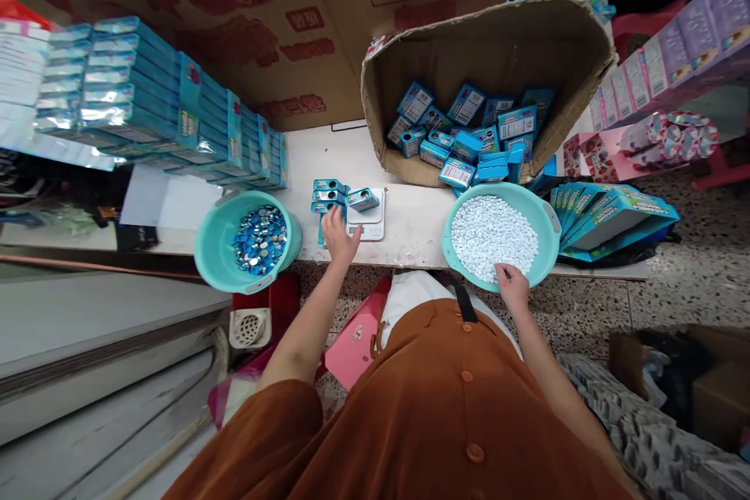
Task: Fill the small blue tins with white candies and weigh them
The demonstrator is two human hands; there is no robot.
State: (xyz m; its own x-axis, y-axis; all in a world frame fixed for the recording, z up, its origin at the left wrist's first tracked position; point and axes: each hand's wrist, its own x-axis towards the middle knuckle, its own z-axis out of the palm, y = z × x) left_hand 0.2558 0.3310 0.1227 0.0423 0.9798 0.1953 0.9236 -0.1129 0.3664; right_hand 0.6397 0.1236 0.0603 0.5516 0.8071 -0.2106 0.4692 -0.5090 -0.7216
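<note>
My left hand (340, 237) is open, thumb spread, its fingertips at a small stack of little blue boxes (328, 196) with dark round holes in their ends. Beside it, a white digital scale (373, 228) carries one more blue box (362, 200). My right hand (513, 287) is over the near rim of a turquoise basin (551, 220) filled with small white pellets (495, 234). Its fingers are curled together, and what they hold, if anything, is hidden.
A turquoise basin (208, 238) of blue and silver discs stands left. Stacked blue boxes (146, 101) are behind it. An open cardboard carton (486, 39) holds loose blue boxes. Blue display cartons (615, 219) lie right, near pink packs (668, 137). A pink box (360, 340) is below the table.
</note>
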